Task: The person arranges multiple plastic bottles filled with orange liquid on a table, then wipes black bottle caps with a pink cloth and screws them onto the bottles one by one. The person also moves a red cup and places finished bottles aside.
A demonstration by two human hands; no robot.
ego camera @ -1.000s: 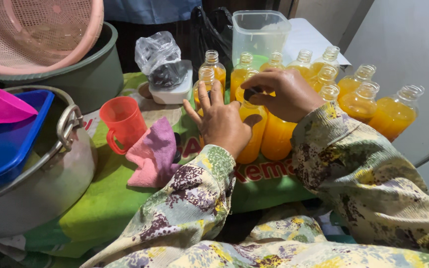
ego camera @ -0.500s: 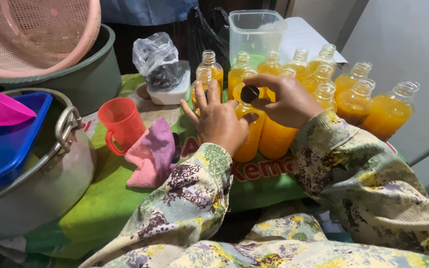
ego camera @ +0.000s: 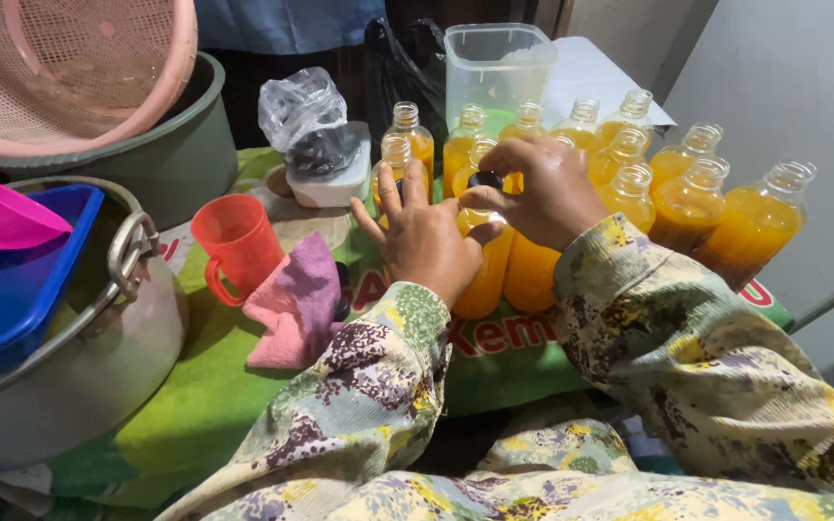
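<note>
Looks like capping time: left hand wraps the juice bottle at the counter front, right hand pinches a dark cap on its mouth, probably needing a square, firm twist.

A clear plastic bottle of orange juice stands upright on the green cloth, a black cap at its mouth.
</note>
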